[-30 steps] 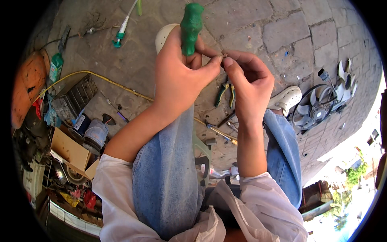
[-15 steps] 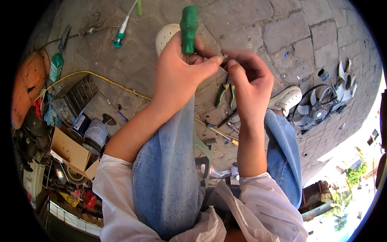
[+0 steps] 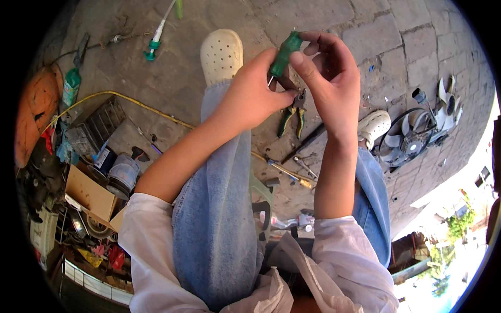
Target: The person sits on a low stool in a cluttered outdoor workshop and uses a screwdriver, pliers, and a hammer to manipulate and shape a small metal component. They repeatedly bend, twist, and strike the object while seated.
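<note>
Screwdriver (image 3: 284, 56) is in two-hand hold: L hand (image 3: 255, 91) narrow at shaft (image 3: 270, 81), R hand (image 3: 335, 78) pinches handle (image 3: 288, 49); next move prob. needs steady grip.

- A green-handled tool (image 3: 286, 54) is held up between the left hand (image 3: 255, 93) and the right hand (image 3: 334, 73).
- The handle is coloured a solid green and shaped with rounded bulges and a narrower middle.
- The tool is tilted, its butt end pointed toward the upper right of the view.
- The butt end is met by the right index finger, and the handle's side by the right thumb.
- A thin, bright metal shaft (image 3: 270, 81) is seen below the handle; its far end is hidden by the left hand.
</note>
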